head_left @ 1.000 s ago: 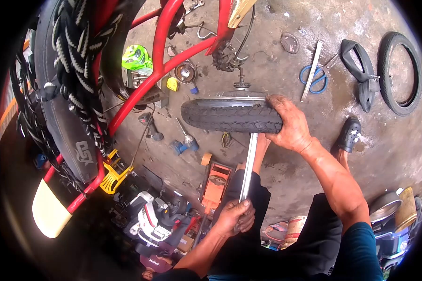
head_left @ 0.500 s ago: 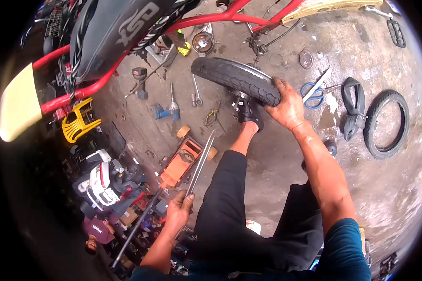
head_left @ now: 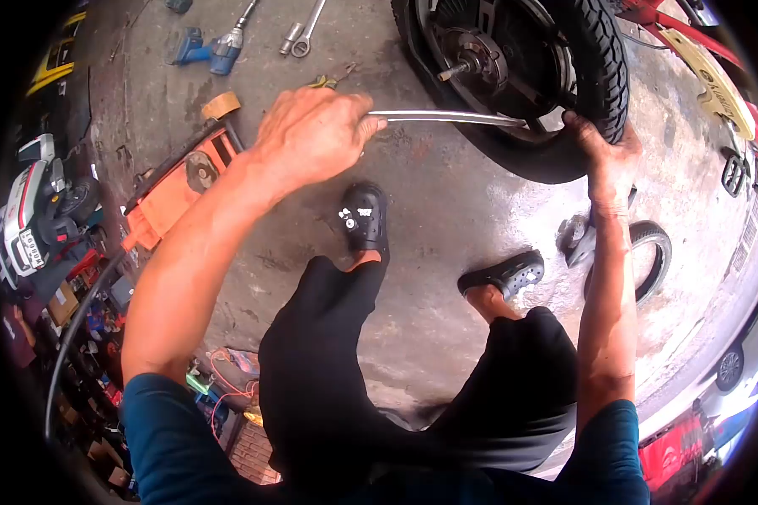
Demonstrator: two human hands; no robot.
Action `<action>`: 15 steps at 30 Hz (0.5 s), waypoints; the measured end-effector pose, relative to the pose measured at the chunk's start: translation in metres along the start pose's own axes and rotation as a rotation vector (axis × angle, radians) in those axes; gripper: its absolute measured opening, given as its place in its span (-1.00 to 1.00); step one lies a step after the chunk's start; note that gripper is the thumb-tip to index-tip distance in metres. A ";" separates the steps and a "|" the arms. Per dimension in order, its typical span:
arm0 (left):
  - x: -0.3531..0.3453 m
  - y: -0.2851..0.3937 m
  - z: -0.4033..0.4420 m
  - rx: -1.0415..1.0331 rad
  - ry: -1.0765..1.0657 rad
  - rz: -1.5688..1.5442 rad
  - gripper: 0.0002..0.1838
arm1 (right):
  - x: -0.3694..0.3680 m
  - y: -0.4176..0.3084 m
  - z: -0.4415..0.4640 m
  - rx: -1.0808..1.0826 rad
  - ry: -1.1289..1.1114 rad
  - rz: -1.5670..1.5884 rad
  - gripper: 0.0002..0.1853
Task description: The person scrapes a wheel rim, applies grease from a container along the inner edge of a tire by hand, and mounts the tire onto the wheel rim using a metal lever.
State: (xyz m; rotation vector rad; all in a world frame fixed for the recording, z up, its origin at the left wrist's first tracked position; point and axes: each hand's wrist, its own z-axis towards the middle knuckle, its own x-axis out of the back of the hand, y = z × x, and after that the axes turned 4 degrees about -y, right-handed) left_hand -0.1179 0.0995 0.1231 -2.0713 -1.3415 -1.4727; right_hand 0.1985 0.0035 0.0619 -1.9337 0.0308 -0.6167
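Note:
My left hand [head_left: 316, 130] is closed around one end of a long metal tyre lever [head_left: 446, 116]. The lever points right, and its far tip lies at the gap between tyre and rim; whether it is hooked under the bead I cannot tell. A motorbike wheel [head_left: 514, 63] with a dark hub and an axle stub is tilted toward me at the top. Its black treaded tyre [head_left: 602, 63] is gripped at the lower right by my right hand [head_left: 611, 160], thumb on the sidewall. Part of the wheel is cut off by the upper edge of the view.
An orange floor jack [head_left: 177, 198] with a long handle stands at the left. A blue power tool [head_left: 215, 50] and a wrench [head_left: 307, 29] lie on the concrete. Another tyre [head_left: 655, 261] rests at the right. A red bike frame [head_left: 657, 17] is at upper right.
The lever in my left hand has come up to the wheel. The wheel has turned from edge-on to show its hub side, still held by my right hand. My view has shifted.

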 end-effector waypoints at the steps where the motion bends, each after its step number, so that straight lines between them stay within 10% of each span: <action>1: -0.011 -0.007 0.012 -0.051 0.046 0.007 -0.66 | -0.001 0.003 -0.002 0.017 0.017 0.023 -0.54; 15: -0.128 -0.056 0.089 -0.304 0.168 -0.325 -0.71 | -0.004 0.073 -0.010 0.380 0.347 0.366 -0.34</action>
